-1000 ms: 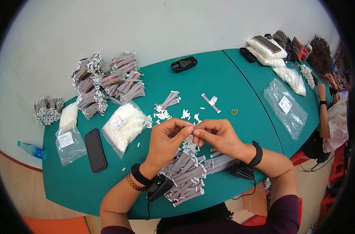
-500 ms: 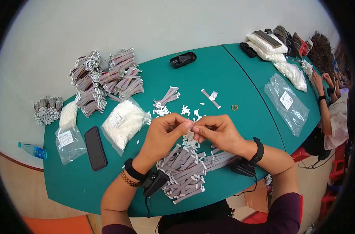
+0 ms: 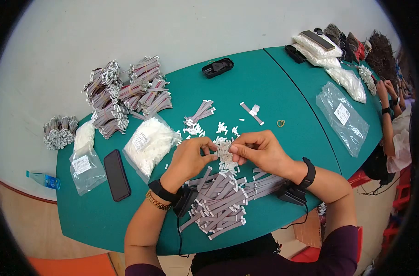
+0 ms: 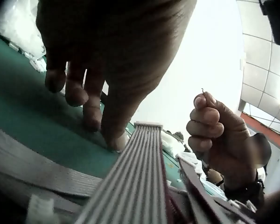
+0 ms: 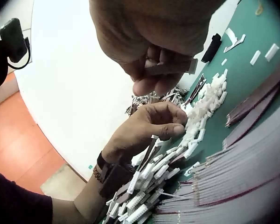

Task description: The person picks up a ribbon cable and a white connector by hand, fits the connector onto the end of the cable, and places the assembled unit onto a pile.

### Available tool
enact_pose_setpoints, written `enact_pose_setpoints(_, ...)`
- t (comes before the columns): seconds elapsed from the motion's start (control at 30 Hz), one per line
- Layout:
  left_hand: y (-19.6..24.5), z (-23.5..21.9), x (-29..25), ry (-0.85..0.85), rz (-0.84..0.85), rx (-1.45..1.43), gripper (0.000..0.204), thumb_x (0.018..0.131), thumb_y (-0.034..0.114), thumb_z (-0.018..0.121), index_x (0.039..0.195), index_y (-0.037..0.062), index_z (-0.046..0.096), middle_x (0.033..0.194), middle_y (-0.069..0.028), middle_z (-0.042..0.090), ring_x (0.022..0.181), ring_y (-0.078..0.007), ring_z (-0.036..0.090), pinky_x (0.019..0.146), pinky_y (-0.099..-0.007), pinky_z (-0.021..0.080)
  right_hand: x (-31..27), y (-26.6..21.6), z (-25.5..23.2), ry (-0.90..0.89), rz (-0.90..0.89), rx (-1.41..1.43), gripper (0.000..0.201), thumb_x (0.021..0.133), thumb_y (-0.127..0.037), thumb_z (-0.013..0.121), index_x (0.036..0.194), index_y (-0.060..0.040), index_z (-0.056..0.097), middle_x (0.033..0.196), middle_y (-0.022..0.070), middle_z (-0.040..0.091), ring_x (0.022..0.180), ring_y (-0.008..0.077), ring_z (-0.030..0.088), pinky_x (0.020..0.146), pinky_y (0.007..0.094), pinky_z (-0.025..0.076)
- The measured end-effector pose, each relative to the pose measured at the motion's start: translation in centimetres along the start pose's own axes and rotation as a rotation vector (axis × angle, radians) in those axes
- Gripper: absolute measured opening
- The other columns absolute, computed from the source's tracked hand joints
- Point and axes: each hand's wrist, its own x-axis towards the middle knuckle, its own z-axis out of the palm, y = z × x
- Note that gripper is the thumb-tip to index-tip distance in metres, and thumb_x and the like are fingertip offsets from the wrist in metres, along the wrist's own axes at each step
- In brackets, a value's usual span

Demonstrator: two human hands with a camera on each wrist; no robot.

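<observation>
My left hand is at the near-left side of a heap of small white plastic connectors, thumb and forefinger apart. In the right wrist view its fingertips are right at the heap's edge. My right hand pinches a short grey ribbon cable with a white end, largely hidden by the fingers. The left wrist view shows a thin wire end sticking up from that pinch. Below both hands lies a loose pile of grey ribbon cables with white connectors on their ends.
Left on the green table are a phone, a bag of white connectors and stacked cable bundles. A black case and rubber bands lie farther back. An empty-looking plastic bag is at right, near another person's arm.
The hands, earlier together at their fingertips, have parted. My left hand has moved left and down beside the connector heap; the right has stayed nearly in place.
</observation>
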Motion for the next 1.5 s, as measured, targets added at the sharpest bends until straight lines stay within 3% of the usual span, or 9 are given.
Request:
enact_pose_setpoints(0.27, -0.1, 0.3, 0.0, 0.054, 0.029, 0.061, 0.018, 0.068, 0.009, 0.073, 0.084, 0.0034, 0.067, 0.069, -0.0041, 0.061, 0.052, -0.0103, 0.046, 0.05, -0.0268, 0.039, -0.1, 0.0, 0.1, 0.003, 0.005, -0.007, 0.016, 0.089, -0.01, 0.055, 0.086, 0.0033, 0.064, 0.073, 0.0038, 0.063, 0.063, 0.0062, 0.056, 0.059, 0.0198, 0.047)
enact_pose_setpoints(0.37, 0.3, 0.0, -0.1, 0.037, 0.006, 0.026, 0.018, 0.071, 0.007, 0.071, 0.086, 0.0005, 0.065, 0.07, -0.0038, 0.062, 0.055, -0.0077, 0.049, 0.05, -0.0237, 0.039, -0.1, -0.1, 0.0, 0.0, -0.003, 0.006, 0.016, 0.089, -0.01, 0.055, 0.087, 0.0031, 0.064, 0.073, 0.0039, 0.063, 0.064, 0.0064, 0.057, 0.059, 0.0198, 0.048)
enact_pose_setpoints(0.47, 0.5, -0.6, 0.0, -0.018, -0.055, -0.295, 0.016, 0.075, 0.004, 0.069, 0.088, -0.0019, 0.063, 0.074, -0.0037, 0.063, 0.063, -0.0052, 0.054, 0.056, -0.0199, 0.043, -0.1, -0.3, 0.0, 0.003, -0.012, 0.006, 0.016, 0.089, -0.01, 0.056, 0.086, 0.0027, 0.064, 0.073, 0.0038, 0.063, 0.064, 0.0064, 0.057, 0.059, 0.0197, 0.048)
enact_pose_setpoints(0.57, 1.9, -1.4, -0.5, -0.073, -0.014, -0.554, 0.015, 0.076, 0.001, 0.067, 0.089, -0.0019, 0.061, 0.078, -0.0039, 0.064, 0.071, -0.0052, 0.058, 0.064, -0.0187, 0.047, -0.1, -0.4, -0.1, 0.001, -0.025, 0.01, 0.016, 0.089, -0.011, 0.056, 0.086, 0.0024, 0.064, 0.073, 0.0036, 0.063, 0.064, 0.0062, 0.057, 0.059, 0.0196, 0.048)
enact_pose_setpoints(0.67, 2.6, -1.8, -1.0, -0.109, 0.011, -0.469, 0.014, 0.076, 0.001, 0.067, 0.089, -0.0022, 0.061, 0.081, -0.0048, 0.064, 0.075, -0.0074, 0.061, 0.069, -0.0202, 0.048, -0.1, -0.5, -0.1, -0.001, -0.03, 0.005, 0.016, 0.089, -0.011, 0.056, 0.087, 0.0023, 0.064, 0.073, 0.0035, 0.063, 0.064, 0.0061, 0.057, 0.059, 0.0194, 0.048)
enact_pose_setpoints(0.77, 2.3, -1.7, -0.8, 0.021, 0.039, -0.26, 0.015, 0.077, 0.0, 0.066, 0.091, -0.0025, 0.061, 0.082, -0.0051, 0.064, 0.076, -0.0089, 0.061, 0.07, -0.0211, 0.049, -0.1, -0.4, -0.1, -0.006, -0.032, 0.01, 0.015, 0.089, -0.011, 0.056, 0.087, 0.0023, 0.064, 0.073, 0.0037, 0.063, 0.064, 0.0062, 0.057, 0.06, 0.0194, 0.048)
enact_pose_setpoints(1.07, 2.2, -1.5, -0.7, 0.07, 0.104, -0.37, 0.016, 0.079, -0.002, 0.064, 0.094, -0.0032, 0.061, 0.084, -0.0066, 0.065, 0.079, -0.0108, 0.062, 0.071, -0.0224, 0.049, -0.1, -0.4, -0.2, -0.002, -0.028, 0.005, 0.015, 0.089, -0.01, 0.057, 0.089, 0.002, 0.065, 0.074, 0.004, 0.063, 0.064, 0.0063, 0.057, 0.06, 0.0199, 0.048)
enact_pose_setpoints(1.27, 3.8, -2.2, -1.2, -0.032, 0.053, -0.909, 0.019, 0.08, 0.001, 0.065, 0.098, -0.0037, 0.06, 0.086, -0.0093, 0.065, 0.078, -0.0141, 0.063, 0.07, -0.025, 0.051, -0.5, -1.0, 0.1, -0.025, -0.024, 0.05, 0.014, 0.089, -0.01, 0.057, 0.088, 0.0014, 0.065, 0.073, 0.0036, 0.062, 0.064, 0.0062, 0.057, 0.059, 0.02, 0.048)
enact_pose_setpoints(1.5, 3.5, -1.8, -1.6, -0.137, -0.015, -1.114, 0.015, 0.082, 0.003, 0.063, 0.096, -0.0023, 0.061, 0.089, -0.0093, 0.064, 0.078, -0.0147, 0.061, 0.071, -0.0259, 0.05, -1.3, -1.9, 0.6, -0.073, -0.072, 0.039, 0.013, 0.089, -0.01, 0.057, 0.087, 0.0009, 0.064, 0.071, 0.0034, 0.061, 0.063, 0.0063, 0.054, 0.056, 0.0202, 0.045)
